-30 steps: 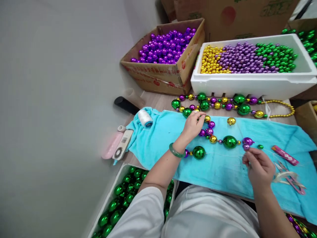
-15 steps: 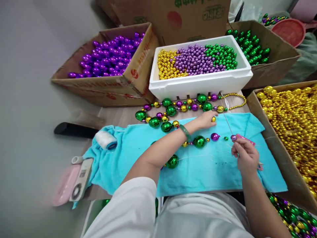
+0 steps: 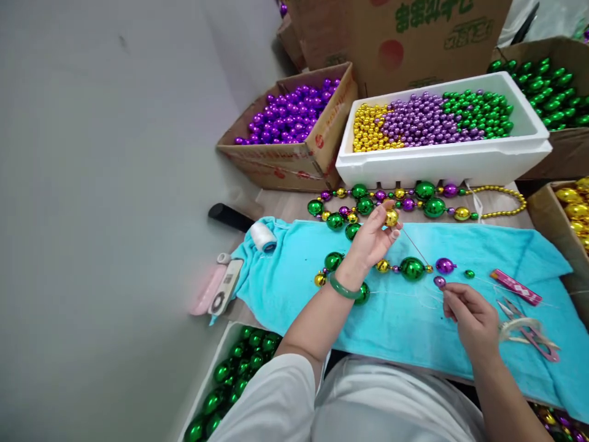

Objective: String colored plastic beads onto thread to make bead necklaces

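Observation:
My left hand, with a green bangle at its wrist, holds a round gold bead between thumb and fingers above the turquoise towel. My right hand pinches the lower end of a long thin needle. At those fingertips a small purple bead sits on the needle, whose upper end reaches close to the gold bead. A strung row with a large green bead lies between the hands. Beyond it on the towel are a purple ball bead and a small green bead.
A finished-looking bead necklace lies behind the towel. Further back stand a white foam box of small beads and a carton of purple beads. Scissors and a pink packet lie right; a thread spool lies left.
The view has swung left. My left hand has turned palm-up and brought the gold bead nearer the needle's upper end. My right hand still pinches the needle with the purple bead.

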Action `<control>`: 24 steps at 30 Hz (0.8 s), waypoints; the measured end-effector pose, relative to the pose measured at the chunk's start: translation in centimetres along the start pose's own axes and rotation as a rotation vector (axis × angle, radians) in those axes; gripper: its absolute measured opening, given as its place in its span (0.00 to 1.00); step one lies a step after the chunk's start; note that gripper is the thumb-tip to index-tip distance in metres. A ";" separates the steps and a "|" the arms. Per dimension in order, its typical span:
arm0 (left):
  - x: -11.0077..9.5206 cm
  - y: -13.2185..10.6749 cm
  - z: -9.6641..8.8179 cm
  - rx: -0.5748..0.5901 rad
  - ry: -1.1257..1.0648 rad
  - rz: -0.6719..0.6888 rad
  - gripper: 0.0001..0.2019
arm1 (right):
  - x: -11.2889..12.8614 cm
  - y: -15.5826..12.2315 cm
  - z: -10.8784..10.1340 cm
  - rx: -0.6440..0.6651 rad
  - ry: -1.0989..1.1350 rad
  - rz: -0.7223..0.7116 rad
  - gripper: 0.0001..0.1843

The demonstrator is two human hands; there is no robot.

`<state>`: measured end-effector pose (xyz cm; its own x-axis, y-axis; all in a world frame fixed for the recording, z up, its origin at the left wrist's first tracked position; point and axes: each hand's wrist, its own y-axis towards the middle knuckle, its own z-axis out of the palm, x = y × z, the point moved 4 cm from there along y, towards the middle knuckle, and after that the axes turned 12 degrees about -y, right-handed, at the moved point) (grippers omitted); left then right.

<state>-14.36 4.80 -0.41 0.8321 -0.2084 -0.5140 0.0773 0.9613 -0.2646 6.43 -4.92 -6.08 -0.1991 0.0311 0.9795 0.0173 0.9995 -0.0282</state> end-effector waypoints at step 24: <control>-0.8 -3.9 -2.7 -0.103 -0.278 -0.023 0.21 | 1.0 -1.2 1.1 0.090 -0.100 -0.005 0.08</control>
<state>-16.78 0.74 -1.16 0.9505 -0.1588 -0.2670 0.0536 0.9305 -0.3624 5.17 -6.07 -5.27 -0.2955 0.0225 0.9551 -0.0708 0.9965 -0.0454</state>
